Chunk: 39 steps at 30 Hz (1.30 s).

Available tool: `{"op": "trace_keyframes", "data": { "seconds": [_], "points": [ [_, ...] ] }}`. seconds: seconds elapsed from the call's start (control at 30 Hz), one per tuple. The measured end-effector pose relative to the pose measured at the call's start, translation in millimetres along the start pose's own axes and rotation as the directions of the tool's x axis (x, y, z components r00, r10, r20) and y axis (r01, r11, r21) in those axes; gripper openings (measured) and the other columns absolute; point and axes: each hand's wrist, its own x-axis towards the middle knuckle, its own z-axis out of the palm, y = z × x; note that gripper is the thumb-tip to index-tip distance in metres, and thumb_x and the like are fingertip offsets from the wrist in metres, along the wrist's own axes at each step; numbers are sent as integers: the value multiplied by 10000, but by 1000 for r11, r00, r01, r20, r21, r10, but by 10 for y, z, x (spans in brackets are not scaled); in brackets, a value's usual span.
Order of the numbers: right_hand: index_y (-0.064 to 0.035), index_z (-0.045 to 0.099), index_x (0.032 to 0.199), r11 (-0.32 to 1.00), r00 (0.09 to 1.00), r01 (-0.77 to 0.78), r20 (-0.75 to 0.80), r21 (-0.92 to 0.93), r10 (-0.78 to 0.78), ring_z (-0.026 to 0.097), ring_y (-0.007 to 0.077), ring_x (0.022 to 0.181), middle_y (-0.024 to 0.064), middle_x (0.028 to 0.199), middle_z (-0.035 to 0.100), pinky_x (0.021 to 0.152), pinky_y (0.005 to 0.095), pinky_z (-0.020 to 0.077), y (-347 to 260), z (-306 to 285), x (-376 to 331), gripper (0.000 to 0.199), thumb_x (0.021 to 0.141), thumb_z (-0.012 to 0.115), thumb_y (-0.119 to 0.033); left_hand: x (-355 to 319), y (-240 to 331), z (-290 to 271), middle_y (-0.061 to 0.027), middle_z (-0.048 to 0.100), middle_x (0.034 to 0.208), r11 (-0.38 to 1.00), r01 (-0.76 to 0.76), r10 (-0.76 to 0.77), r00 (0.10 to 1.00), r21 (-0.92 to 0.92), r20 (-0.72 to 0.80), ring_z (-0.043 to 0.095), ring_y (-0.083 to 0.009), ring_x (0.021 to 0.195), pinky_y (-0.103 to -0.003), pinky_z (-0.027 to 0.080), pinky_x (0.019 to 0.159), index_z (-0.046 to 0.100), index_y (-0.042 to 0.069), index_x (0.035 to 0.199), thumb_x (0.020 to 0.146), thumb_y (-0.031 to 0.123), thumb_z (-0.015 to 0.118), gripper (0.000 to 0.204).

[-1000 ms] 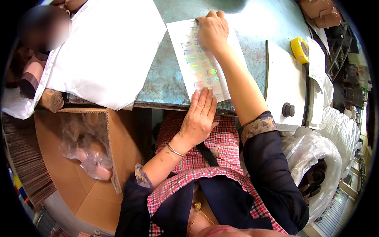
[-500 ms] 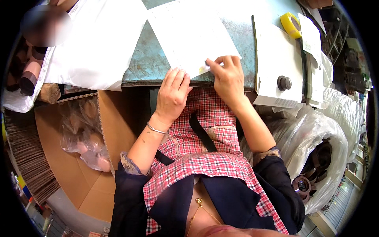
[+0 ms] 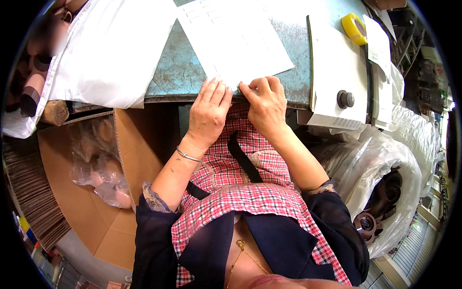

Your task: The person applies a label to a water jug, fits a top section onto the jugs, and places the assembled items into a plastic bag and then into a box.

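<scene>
A white sheet of paper with faint printed boxes lies tilted on the worn blue-green table, its nearest corner at the front edge. My left hand lies with fingers stretched out side by side, their tips on that corner. Just to the right, my right hand is closed, with thumb and forefinger pinched at the paper's near edge. A small greyish bit shows at those fingertips, too small to name. The tips of both hands are a short gap apart.
White plastic sheeting covers the table's left. At right are a white board with a dark knob and a yellow tape roll. Below stand an open cardboard box with bagged items and a clear plastic-lined container of dark rolls.
My right hand has slid left along the paper's near edge, closer to my left hand. The left hand stays at the near corner.
</scene>
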Motion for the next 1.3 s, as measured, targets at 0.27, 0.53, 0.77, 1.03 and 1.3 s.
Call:
{"op": "trace_keyframes", "data": {
  "seconds": [0.27,0.53,0.77,1.03,1.3],
  "points": [
    [-104,667,905,999,999,-36,-37,-27,35,498,251,836,38,817,553,718,344,422,-2,143,258,300,638,567,-11,-7,-19,14,-151,580,1064,1000,3,-4,1000,-19,-31,537,-304,1052,-407,422,948,602,-19,1009,688,42,624,327],
    [-90,669,883,1000,998,4,-64,-25,-5,478,245,867,38,819,544,716,337,394,39,356,612,276,616,606,-67,5,-22,-2,-147,595,1050,997,45,-46,999,-61,-18,540,-291,1056,-402,422,947,626,-25,973,716,7,556,268],
    [-98,685,861,999,996,2,-87,-37,-5,485,246,849,42,807,558,723,332,394,67,539,928,210,683,576,-75,-3,-18,-3,-130,591,1049,996,49,-55,996,-79,-65,537,-285,1050,-406,430,942,620,-22,965,701,12,530,281],
    [-102,687,834,1000,994,-10,-111,-25,8,475,245,900,44,838,568,752,333,382,75,721,1329,202,688,554,-61,-1,-23,-13,-146,579,1064,993,61,-68,995,-103,-69,522,-289,1067,-406,421,947,609,-43,937,703,31,515,263],
    [-106,694,872,998,994,-35,-106,-52,29,468,240,919,47,859,567,774,332,375,67,848,1632,217,711,555,-64,-22,-42,-22,-169,566,1095,987,65,-72,996,-150,-43,509,-300,1090,-415,408,961,600,-52,974,721,42,503,287]
  ]
}}
